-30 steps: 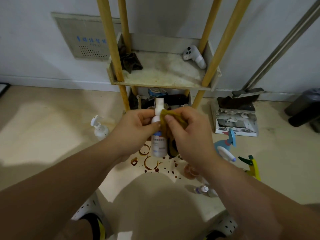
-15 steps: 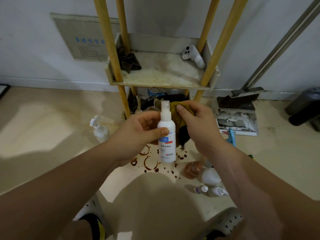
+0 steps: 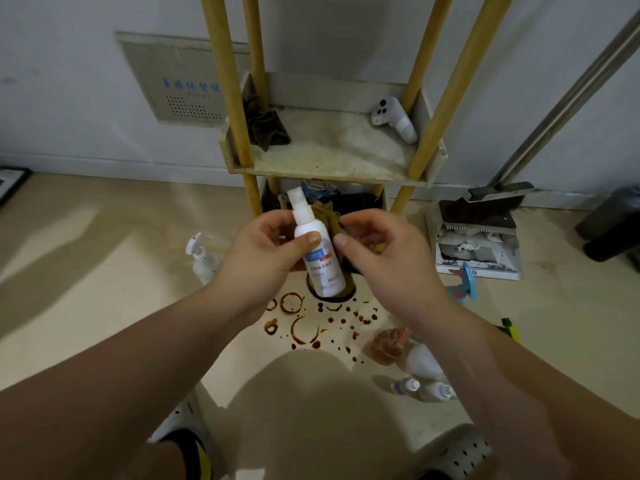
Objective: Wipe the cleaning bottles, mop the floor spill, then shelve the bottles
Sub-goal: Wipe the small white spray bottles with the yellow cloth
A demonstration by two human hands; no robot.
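Note:
My left hand [image 3: 263, 251] grips a white spray bottle [image 3: 317, 251] with a blue and red label, tilted slightly left, in front of the shelf. My right hand [image 3: 384, 258] holds an olive-brown cloth [image 3: 329, 220] behind and beside the bottle, thumb near the bottle's right side. Brown ring stains and drops of the spill [image 3: 304, 323] mark the floor below. Several other bottles [image 3: 420, 372] stand on the floor at lower right, and a white pump bottle [image 3: 202, 258] stands at left. The wooden-post shelf [image 3: 329, 168] stands ahead.
On the shelf lie a dark rag [image 3: 268, 131] and a white controller [image 3: 394, 121]. A dustpan with a brush [image 3: 481, 233] sits at right beside a metal handle. A blue spray trigger [image 3: 464, 284] and a yellow-green sprayer [image 3: 509, 327] lie at right. My shoes show below.
The bottle has turned and tilted in my left hand, its label now facing me. My right hand with the cloth has shifted from the bottle's top to its right side.

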